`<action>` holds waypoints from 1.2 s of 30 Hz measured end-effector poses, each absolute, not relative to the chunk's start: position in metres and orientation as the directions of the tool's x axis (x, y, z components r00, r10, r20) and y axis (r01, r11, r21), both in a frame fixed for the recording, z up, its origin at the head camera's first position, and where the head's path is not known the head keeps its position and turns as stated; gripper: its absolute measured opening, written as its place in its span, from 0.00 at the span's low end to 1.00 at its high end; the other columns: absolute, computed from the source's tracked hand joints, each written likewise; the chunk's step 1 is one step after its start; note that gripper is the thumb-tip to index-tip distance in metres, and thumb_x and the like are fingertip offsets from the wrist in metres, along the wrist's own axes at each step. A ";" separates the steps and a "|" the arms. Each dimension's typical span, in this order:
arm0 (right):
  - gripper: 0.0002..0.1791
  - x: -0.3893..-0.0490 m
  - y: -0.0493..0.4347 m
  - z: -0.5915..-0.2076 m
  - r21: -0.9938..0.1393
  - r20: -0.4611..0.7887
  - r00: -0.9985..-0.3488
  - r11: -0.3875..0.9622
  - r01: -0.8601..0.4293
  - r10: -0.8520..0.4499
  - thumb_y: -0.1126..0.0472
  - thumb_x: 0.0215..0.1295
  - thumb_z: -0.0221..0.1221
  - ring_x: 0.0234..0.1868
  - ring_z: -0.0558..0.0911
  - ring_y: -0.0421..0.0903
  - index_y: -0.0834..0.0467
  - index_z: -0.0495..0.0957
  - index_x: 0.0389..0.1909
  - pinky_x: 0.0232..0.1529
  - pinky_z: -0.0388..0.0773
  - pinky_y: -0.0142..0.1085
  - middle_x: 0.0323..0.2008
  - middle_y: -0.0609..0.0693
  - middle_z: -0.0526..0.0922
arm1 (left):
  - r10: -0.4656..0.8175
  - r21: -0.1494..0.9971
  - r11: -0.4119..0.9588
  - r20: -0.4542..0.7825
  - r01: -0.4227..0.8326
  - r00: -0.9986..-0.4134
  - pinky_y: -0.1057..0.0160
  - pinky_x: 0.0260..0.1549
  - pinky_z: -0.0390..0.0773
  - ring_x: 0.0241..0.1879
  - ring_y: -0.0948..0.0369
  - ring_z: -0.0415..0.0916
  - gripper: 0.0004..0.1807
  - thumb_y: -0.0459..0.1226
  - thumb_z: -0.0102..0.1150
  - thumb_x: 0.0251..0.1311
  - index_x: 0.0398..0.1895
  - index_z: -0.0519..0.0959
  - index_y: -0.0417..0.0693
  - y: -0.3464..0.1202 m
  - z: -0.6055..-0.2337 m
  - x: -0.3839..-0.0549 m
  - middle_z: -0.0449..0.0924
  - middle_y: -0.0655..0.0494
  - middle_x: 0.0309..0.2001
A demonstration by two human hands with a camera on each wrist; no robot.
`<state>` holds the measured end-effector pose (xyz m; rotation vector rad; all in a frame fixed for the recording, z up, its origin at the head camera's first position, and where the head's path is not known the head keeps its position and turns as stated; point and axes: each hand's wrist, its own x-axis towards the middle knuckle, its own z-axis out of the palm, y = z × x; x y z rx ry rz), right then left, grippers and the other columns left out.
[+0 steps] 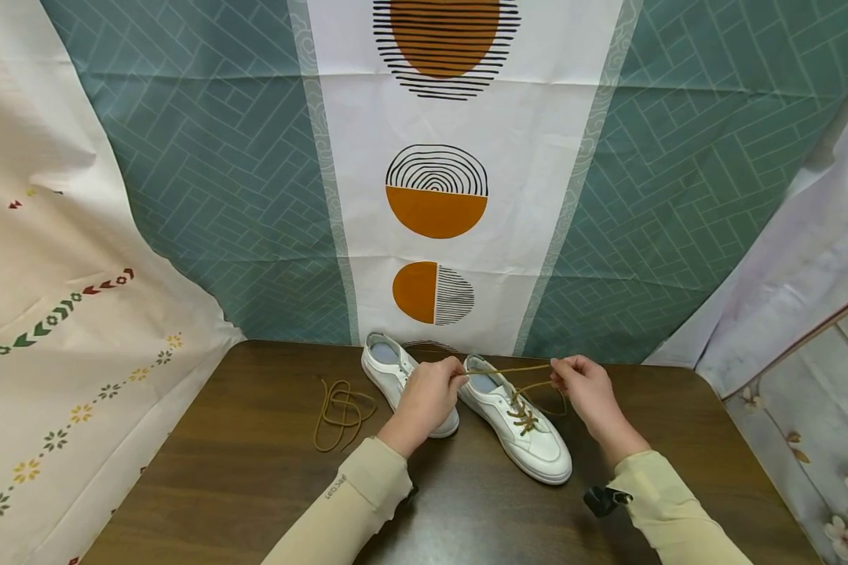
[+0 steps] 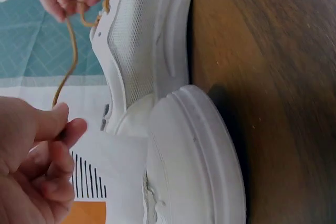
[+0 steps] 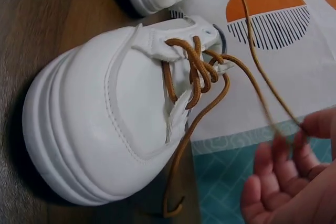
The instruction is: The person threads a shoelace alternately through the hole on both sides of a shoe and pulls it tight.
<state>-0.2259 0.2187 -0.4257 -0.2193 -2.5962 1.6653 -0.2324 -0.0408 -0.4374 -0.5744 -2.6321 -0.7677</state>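
A brown shoelace [image 1: 505,370] stretches between my two hands, above a white shoe [image 1: 537,449]. My left hand [image 1: 429,396] pinches one part of it between thumb and forefinger. Its other end runs to my right hand [image 1: 588,395], where thumb and fingertips pinch it. From there another length leads back to the shoe's eyelets. In the right wrist view the lace crosses the lower eyelets [image 3: 191,66], and its other free end [image 3: 176,203] hangs down beside the shoe. My left forearm and hand partly cover a second white shoe [image 1: 381,362], which shows no lace.
A loose, looped brown lace [image 1: 339,414] lies left of the shoes on the dark wooden table [image 1: 254,471]. Patterned cloth [image 1: 254,196] hangs behind the table's far edge. More cloth drapes along both sides.
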 end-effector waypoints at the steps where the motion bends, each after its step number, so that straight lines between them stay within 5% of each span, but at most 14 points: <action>1: 0.23 -0.226 0.219 -0.426 -0.891 -0.017 -0.989 0.446 0.081 0.147 0.45 0.67 0.51 0.44 0.78 0.51 0.62 0.71 0.48 0.41 0.75 0.37 0.44 0.59 0.78 | 0.280 0.434 0.768 0.433 0.470 -0.857 0.67 0.27 0.74 0.26 0.66 0.77 0.04 0.41 0.61 0.58 0.33 0.82 0.54 -0.040 -0.436 -0.232 0.83 0.64 0.27; 8: 0.22 -0.222 0.206 -0.420 -0.775 0.225 -0.974 0.604 -0.186 -0.012 0.46 0.64 0.56 0.55 0.76 0.49 0.52 0.73 0.55 0.54 0.71 0.47 0.52 0.51 0.78 | 0.404 0.367 0.759 0.382 0.538 -0.831 0.65 0.39 0.78 0.38 0.61 0.80 0.10 0.33 0.56 0.61 0.43 0.82 0.50 -0.030 -0.429 -0.229 0.84 0.58 0.37; 13: 0.20 -0.218 0.189 -0.416 -0.728 0.176 -0.941 0.606 -0.321 -0.288 0.44 0.65 0.54 0.58 0.74 0.47 0.44 0.74 0.56 0.54 0.72 0.49 0.55 0.45 0.78 | 0.407 0.362 0.724 0.463 0.587 -0.787 0.69 0.35 0.76 0.33 0.66 0.77 0.05 0.40 0.57 0.62 0.36 0.81 0.54 -0.023 -0.423 -0.226 0.82 0.63 0.32; 16: 0.17 -0.216 0.183 -0.417 -0.730 0.120 -0.929 0.603 -0.321 -0.349 0.43 0.66 0.52 0.53 0.76 0.44 0.43 0.77 0.52 0.49 0.75 0.43 0.52 0.43 0.78 | 0.390 0.361 0.701 0.529 0.615 -0.754 0.70 0.34 0.75 0.32 0.68 0.75 0.04 0.42 0.58 0.60 0.33 0.82 0.56 -0.019 -0.420 -0.224 0.80 0.65 0.31; 20: 0.15 -0.215 0.181 -0.419 -0.749 0.129 -0.932 0.582 -0.316 -0.339 0.43 0.65 0.52 0.40 0.77 0.44 0.46 0.80 0.43 0.37 0.75 0.34 0.42 0.44 0.82 | 0.370 0.392 0.669 0.560 0.631 -0.741 0.71 0.36 0.74 0.34 0.69 0.75 0.04 0.42 0.59 0.60 0.33 0.82 0.56 -0.015 -0.419 -0.222 0.79 0.66 0.32; 29: 0.11 -0.210 0.181 -0.416 -0.765 0.196 -0.935 0.550 -0.334 -0.295 0.45 0.65 0.54 0.34 0.78 0.43 0.46 0.80 0.38 0.31 0.76 0.33 0.35 0.45 0.83 | 0.388 0.403 0.594 0.615 0.696 -0.686 0.74 0.36 0.75 0.35 0.69 0.77 0.05 0.40 0.60 0.59 0.34 0.83 0.53 -0.009 -0.422 -0.220 0.82 0.64 0.33; 36: 0.09 -0.212 0.191 -0.415 -0.749 0.306 -0.936 0.563 -0.349 -0.172 0.46 0.66 0.54 0.26 0.77 0.43 0.46 0.78 0.37 0.26 0.73 0.31 0.28 0.46 0.81 | 0.352 0.491 0.633 0.506 0.599 -0.787 0.71 0.38 0.77 0.38 0.67 0.79 0.08 0.36 0.60 0.59 0.41 0.82 0.48 -0.005 -0.435 -0.222 0.84 0.59 0.38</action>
